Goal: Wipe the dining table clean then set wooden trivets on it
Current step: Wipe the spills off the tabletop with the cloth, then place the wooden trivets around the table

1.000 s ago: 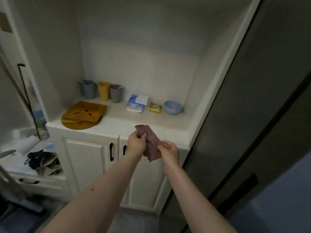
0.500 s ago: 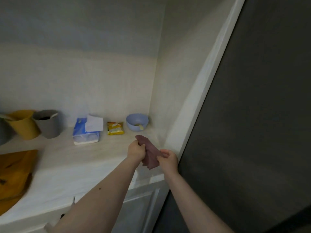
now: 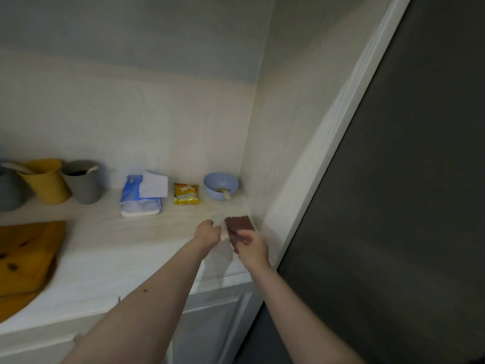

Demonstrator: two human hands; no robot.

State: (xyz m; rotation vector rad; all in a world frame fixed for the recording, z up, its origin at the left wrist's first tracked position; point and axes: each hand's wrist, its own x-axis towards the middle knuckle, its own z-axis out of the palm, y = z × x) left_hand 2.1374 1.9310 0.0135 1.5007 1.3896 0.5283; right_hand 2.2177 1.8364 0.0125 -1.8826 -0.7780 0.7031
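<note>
A folded maroon cloth [image 3: 238, 225] hangs just above the right end of the pale cabinet counter [image 3: 131, 248], close to the side wall. My right hand [image 3: 250, 246] pinches its near edge. My left hand [image 3: 208, 231] is beside the cloth on the left, fingers curled, apart from it by a small gap. Stacked wooden trivets [image 3: 25, 256] lie on the counter at the far left, partly cut off by the frame edge.
Along the back wall stand a yellow cup [image 3: 47, 181], a grey cup [image 3: 83, 181], a blue tissue pack [image 3: 141, 193], a yellow snack packet [image 3: 186, 193] and a blue bowl [image 3: 221, 185]. A dark panel [image 3: 393, 206] rises on the right. White cabinet doors [image 3: 210, 324] are below.
Both hands moved forward over the counter. My left hand has let go of the cloth, which my right hand alone now holds near the side wall. The view shifted closer.
</note>
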